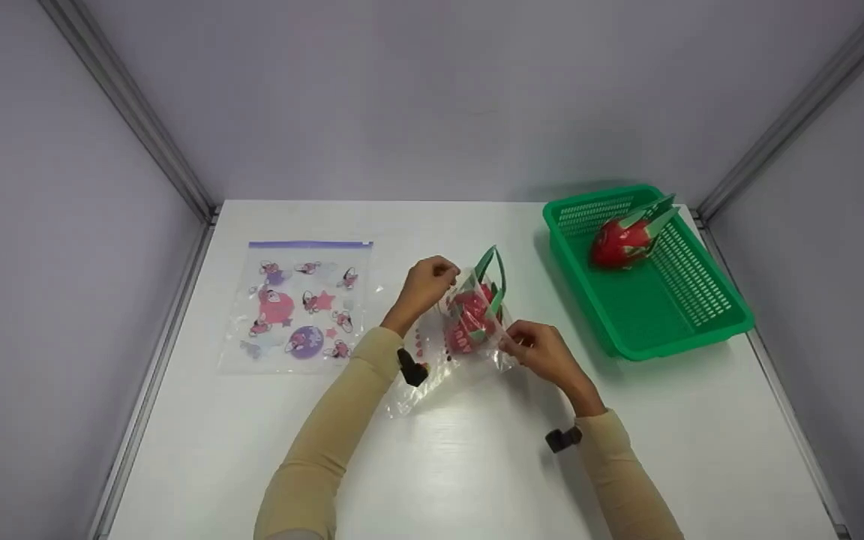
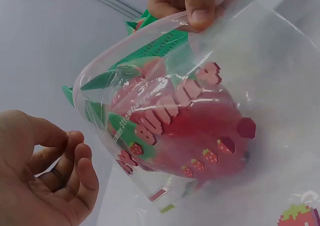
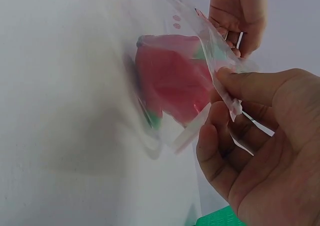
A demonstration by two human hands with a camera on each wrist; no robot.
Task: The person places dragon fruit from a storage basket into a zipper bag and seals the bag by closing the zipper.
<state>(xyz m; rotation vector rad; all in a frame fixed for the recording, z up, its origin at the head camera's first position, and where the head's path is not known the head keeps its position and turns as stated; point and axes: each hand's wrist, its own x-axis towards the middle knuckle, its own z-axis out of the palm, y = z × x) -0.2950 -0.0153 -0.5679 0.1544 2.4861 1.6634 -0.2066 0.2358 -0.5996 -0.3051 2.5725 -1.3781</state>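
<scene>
A red dragon fruit [image 1: 468, 324] with green leaf tips is inside a clear printed zip bag [image 2: 265, 75], its leaves poking out at the bag's mouth. Strawberry prints and pink lettering run across the plastic. My right hand [image 1: 544, 352] pinches the rim of the bag between thumb and fingers [image 3: 250, 85]. At the other side of the mouth is my left hand [image 1: 426, 286], its fingers loosely bent. In the left wrist view a small gap shows between those fingertips [image 2: 75, 136] and the bag's edge.
On the right stands a green basket [image 1: 649, 352] with another dragon fruit [image 1: 618, 244] in it. A flat printed bag with a purple zip [image 1: 304, 311] lies on the white table [image 1: 432, 480] at left. Walls [image 1: 432, 105] enclose the table's back and sides.
</scene>
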